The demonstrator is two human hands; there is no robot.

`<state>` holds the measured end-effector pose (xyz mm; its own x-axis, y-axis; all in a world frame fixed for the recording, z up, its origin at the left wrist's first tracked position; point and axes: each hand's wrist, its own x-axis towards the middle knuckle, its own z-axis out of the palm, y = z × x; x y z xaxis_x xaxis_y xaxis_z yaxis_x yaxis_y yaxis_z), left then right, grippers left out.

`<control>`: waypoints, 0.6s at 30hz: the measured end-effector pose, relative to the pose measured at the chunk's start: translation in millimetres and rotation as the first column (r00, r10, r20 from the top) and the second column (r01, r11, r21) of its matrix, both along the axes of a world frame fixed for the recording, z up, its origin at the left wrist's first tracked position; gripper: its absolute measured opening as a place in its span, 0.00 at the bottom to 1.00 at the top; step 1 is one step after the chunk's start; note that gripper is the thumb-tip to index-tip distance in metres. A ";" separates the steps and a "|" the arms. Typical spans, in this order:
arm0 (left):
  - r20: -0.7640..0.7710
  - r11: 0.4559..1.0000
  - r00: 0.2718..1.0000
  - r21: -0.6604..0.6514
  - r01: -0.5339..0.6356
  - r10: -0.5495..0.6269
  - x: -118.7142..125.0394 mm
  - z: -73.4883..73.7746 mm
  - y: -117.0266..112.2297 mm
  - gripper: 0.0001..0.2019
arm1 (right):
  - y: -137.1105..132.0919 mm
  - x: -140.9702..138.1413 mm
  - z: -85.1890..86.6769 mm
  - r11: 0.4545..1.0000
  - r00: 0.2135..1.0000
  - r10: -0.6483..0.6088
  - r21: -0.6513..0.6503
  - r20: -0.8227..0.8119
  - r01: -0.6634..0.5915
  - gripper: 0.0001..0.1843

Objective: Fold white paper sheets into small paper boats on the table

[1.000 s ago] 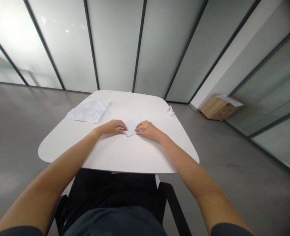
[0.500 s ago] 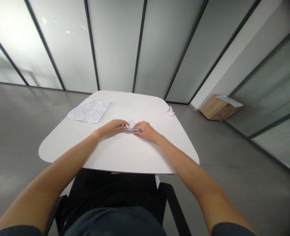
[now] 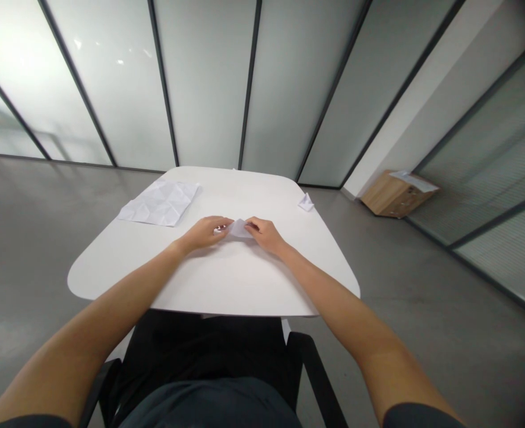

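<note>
Between my two hands is a small piece of folded white paper (image 3: 239, 229), close over the middle of the white table (image 3: 227, 279). My left hand (image 3: 206, 232) grips its left side, fingers curled toward the thumb. At its right side, my right hand (image 3: 265, 233) pinches the paper between thumb and fingers. A pale flap faces me; its exact folds are too small to make out, and the fingers cover both ends.
A creased sheet of white paper (image 3: 160, 203) lies flat at the table's back left. A small folded paper piece (image 3: 306, 203) sits near the right edge. Chair armrests (image 3: 304, 345) flank my lap. A cardboard box (image 3: 398, 194) stands on the floor by the wall.
The folded paper has been tilted, so a broader pale face now shows instead of a thin edge. My fingers have shifted slightly on its two ends.
</note>
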<state>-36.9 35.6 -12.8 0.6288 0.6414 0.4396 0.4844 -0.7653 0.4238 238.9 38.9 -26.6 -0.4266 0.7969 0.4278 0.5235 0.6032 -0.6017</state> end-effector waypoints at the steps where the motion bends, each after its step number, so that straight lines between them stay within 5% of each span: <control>1: 0.017 1.000 1.000 0.016 -0.001 0.000 0.6 1.1 -1.2 0.21 | -0.9 -1.0 0.7 1.000 1.000 -0.003 -0.003 -0.026 0.003 0.16; 4: 0.082 1.000 0.996 -0.002 -0.026 0.026 3.6 3.1 -3.0 0.21 | -3.8 -4.8 4.2 0.999 0.992 -0.011 -0.032 -0.123 0.007 0.18; 8: 0.243 0.976 0.963 -0.206 -0.067 0.117 9.6 5.5 -4.2 0.25 | -6.4 -8.4 10.7 0.981 0.948 -0.048 -0.192 -0.315 -0.014 0.23; 13: 0.430 0.887 0.892 -0.455 0.079 0.141 15.3 11.5 -8.7 0.32 | -9.9 -9.9 14.8 0.914 0.876 -0.075 -0.385 -0.477 -0.131 0.27; 18: 0.439 0.838 0.888 -0.529 0.133 0.137 14.1 10.1 -5.6 0.31 | -8.4 -10.1 10.4 0.887 0.866 -0.096 -0.437 -0.491 -0.149 0.26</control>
<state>-22.8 30.0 -2.7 0.4497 0.8556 0.2562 0.1418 -0.3516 0.9253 228.8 30.5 -16.3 -0.2838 0.9411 0.1837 0.0755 0.2129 -0.9741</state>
